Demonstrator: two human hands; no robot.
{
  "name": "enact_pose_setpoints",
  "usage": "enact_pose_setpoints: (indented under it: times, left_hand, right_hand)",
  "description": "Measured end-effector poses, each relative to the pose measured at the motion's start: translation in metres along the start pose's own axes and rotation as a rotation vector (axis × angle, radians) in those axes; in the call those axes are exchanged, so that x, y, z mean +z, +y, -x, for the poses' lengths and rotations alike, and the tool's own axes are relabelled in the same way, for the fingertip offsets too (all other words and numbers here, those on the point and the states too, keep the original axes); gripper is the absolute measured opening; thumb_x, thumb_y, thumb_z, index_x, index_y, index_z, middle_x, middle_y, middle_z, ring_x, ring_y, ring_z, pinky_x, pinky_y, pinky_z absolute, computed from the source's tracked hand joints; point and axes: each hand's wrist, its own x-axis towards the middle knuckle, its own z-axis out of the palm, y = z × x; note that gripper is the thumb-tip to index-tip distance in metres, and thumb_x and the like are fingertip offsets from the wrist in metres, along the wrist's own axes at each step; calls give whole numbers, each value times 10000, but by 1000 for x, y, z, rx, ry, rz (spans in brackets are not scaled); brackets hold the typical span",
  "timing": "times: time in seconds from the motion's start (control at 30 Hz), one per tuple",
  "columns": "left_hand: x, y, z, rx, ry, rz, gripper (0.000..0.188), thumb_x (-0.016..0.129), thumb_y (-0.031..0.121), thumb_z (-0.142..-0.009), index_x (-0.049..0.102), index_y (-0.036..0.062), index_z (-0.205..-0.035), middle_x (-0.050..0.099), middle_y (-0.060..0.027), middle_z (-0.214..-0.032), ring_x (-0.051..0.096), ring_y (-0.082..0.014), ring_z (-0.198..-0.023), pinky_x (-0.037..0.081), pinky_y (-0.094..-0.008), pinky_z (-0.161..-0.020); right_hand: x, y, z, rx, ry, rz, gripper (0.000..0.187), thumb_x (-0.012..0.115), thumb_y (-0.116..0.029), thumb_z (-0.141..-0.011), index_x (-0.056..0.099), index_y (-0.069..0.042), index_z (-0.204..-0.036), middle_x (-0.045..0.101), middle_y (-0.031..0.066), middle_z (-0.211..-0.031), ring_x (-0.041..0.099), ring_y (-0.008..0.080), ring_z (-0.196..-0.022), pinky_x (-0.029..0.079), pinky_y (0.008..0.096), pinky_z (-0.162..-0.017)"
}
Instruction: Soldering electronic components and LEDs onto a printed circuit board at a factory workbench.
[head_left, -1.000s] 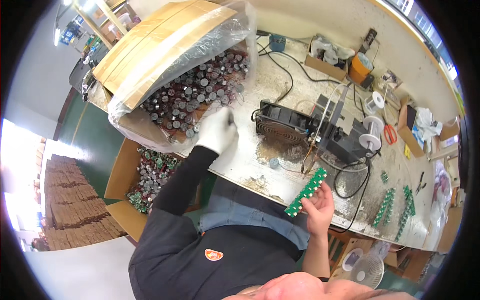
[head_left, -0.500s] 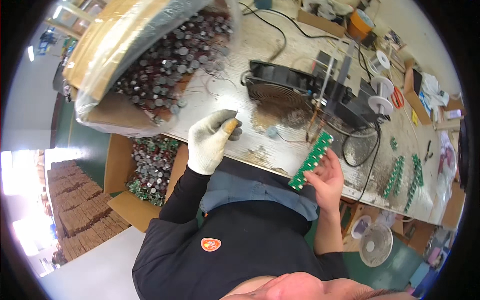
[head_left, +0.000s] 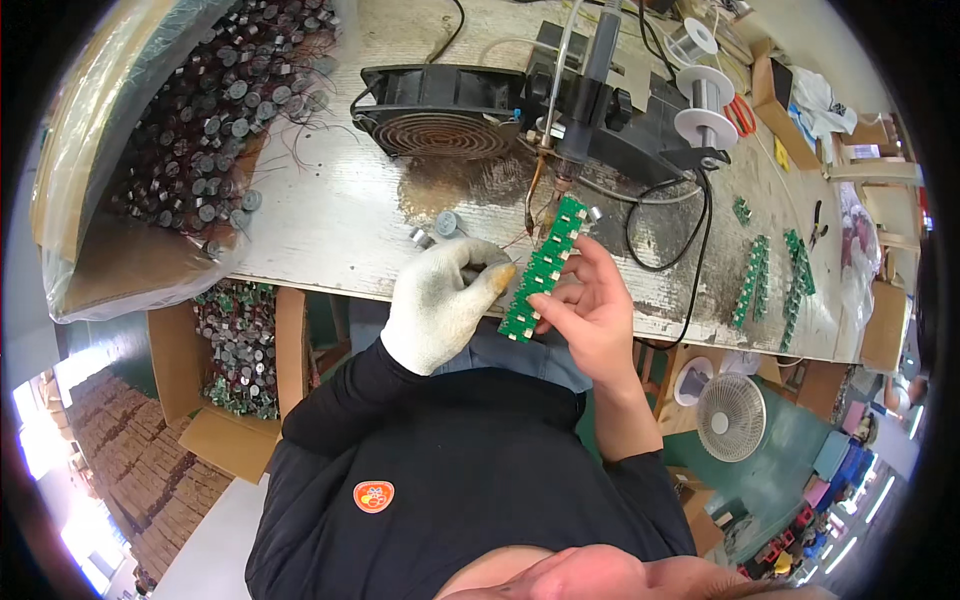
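My left hand (head_left: 442,300), in a white knitted glove with stained fingertips, is pinched closed beside the lower half of a green circuit board strip (head_left: 545,268). What its fingertips hold is too small to make out; thin reddish wires show just beyond them. Bare fingers and thumb of my right hand (head_left: 592,310) grip the strip by its right edge, tilted over the table's front edge. Small pale connectors line the strip. Its upper end is close to the soldering iron tip (head_left: 530,222). Two small round metal parts lie past the glove, a larger one (head_left: 448,223) and a smaller one (head_left: 420,238).
A plastic-lined carton (head_left: 75,190) full of round wired parts stands at left. Below it is an open carton (head_left: 290,345) of parts. A black fan (head_left: 440,110), solder spools (head_left: 705,105) and a cable (head_left: 705,240) are behind; more green strips (head_left: 752,280) lie right.
My left hand has moved right, up to the strip. My right hand has brought the strip nearer the soldering iron. The whole view has shifted, and a second round part now shows by the glove.
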Motion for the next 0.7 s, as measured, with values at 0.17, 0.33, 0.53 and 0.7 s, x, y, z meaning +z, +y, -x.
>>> enact_pose_setpoints:
  times: [0.17, 0.33, 0.53, 0.7]
  left_hand:
    - [5, 10, -5, -64, 3, -8, 173, 647, 122, -854, 636, -42, -909, 643, -55, -748, 575, -71, -672, 471, -233, -597]
    - [9, 5, -11, -34, 72, 18, 170, 660, 118, -823, 643, -42, -877, 644, -63, -735, 581, -79, -659, 476, -236, -594]
    - [9, 6, -13, -22, 85, -1, 163, 679, 113, -781, 652, -40, -831, 647, -76, -724, 594, -94, -649, 481, -246, -595]
    - [7, 7, -15, 47, 95, -50, 165, 683, 113, -782, 650, -37, -841, 646, -74, -714, 592, -93, -649, 480, -244, -594]
  right_hand:
    - [0, -1, 2, 19, -30, -23, 655, 638, 99, -800, 323, -10, -1363, 520, 133, -1113, 635, 146, -762, 540, 231, -575]
    - [0, 3, 4, 14, -34, -34, 653, 631, 99, -804, 316, -12, -1365, 511, 130, -1139, 632, 142, -767, 540, 230, -577]
    - [-1, 5, 3, -6, -39, -23, 647, 635, 104, -799, 324, -10, -1355, 508, 127, -1142, 631, 137, -769, 538, 229, -575]
    - [3, 3, 1, -26, -29, -34, 637, 631, 111, -799, 328, -5, -1346, 515, 132, -1152, 632, 139, -770, 541, 228, -569]
